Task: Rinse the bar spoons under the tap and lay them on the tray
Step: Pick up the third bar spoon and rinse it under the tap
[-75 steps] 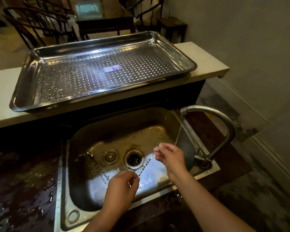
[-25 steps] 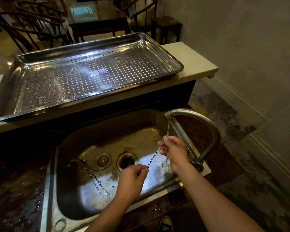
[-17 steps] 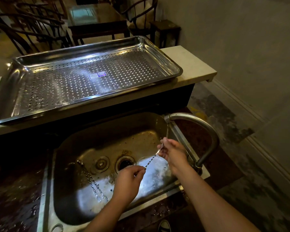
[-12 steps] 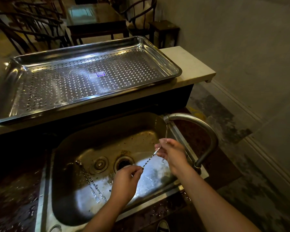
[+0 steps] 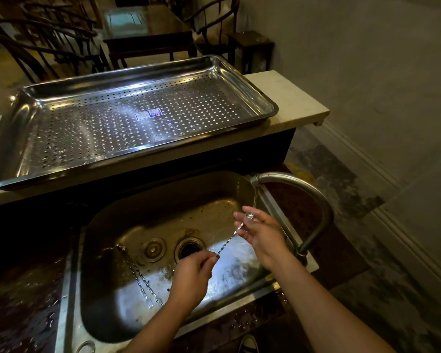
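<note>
A thin twisted bar spoon (image 5: 228, 240) slants over the steel sink (image 5: 107, 250). My left hand (image 5: 191, 278) pinches its lower end. My right hand (image 5: 259, 233) cradles the upper end, where the small bowl sits under a thin stream of water from the curved tap (image 5: 303, 189). Two more twisted bar spoons (image 5: 140, 276) lie side by side on the sink floor at the left. The perforated steel tray (image 5: 21, 115) sits on the pale ledge behind the sink, with only a small label in it.
The sink has a drain (image 5: 189, 248) and a round plug (image 5: 153, 249) at its centre. A dark wet counter (image 5: 23, 289) lies to the left. Wooden chairs and a table (image 5: 148, 29) stand beyond the ledge. A wall and skirting run along the right.
Water now runs from the tap onto the spoon's bowl. My right hand has opened up around the spoon's upper end, and both hands stay over the sink.
</note>
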{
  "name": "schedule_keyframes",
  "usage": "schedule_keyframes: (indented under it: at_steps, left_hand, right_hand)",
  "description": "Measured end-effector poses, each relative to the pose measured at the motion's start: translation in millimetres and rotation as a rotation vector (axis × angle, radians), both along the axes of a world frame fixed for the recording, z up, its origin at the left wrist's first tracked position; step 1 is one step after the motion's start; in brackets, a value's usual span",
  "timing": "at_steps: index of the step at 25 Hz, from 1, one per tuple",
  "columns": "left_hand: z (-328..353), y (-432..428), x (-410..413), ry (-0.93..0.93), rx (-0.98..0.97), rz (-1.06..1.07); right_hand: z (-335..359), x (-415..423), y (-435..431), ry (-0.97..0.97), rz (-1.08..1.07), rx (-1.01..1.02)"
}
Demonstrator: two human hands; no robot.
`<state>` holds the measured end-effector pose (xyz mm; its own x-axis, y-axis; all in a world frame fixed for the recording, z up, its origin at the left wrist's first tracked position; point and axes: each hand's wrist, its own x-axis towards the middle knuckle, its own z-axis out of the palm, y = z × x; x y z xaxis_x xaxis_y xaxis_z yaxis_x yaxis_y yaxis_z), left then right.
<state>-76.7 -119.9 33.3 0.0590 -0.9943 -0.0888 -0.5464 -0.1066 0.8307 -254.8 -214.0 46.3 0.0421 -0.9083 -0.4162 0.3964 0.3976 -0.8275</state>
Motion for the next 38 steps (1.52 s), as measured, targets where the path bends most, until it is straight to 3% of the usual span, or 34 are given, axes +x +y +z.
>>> schedule_keyframes:
  at_steps: [4, 9, 14, 17, 23, 29, 32, 34, 38]
  left_hand:
    - [1, -2, 1, 0.075, 0.041, 0.009]
    - [0, -1, 2, 0.083, 0.046, -0.014]
    - [-9, -4, 6, 0.177, 0.088, 0.013]
    - [-8, -5, 5, 0.216, 0.12, -0.004]
    - [-1, -11, -3, 0.259, 0.109, -0.019]
    - [-6, -14, -1, 0.362, 0.172, 0.021]
    - [-8, -14, 0, 0.351, 0.194, 0.03]
    - [-9, -15, -1, 0.361, 0.207, 0.04]
    - [-8, -18, -3, 0.415, 0.223, 0.045]
  right_hand:
    - [0, 1, 1, -0.134, 0.01, -0.018]
    - [3, 2, -1, -0.065, -0.116, -0.004]
    - [8, -5, 3, -0.165, 0.039, 0.002]
    - [5, -3, 6, -0.117, 0.11, -0.006]
    - [7, -3, -4, 0.004, -0.023, -0.06]
    - [8, 2, -5, 0.081, 0.068, -0.06]
    - [13, -3, -11, 0.048, 0.046, -0.051]
    - [13, -3, -10, 0.04, 0.083, -0.06]
    - [13, 4, -4, 0.208, 0.248, -0.077]
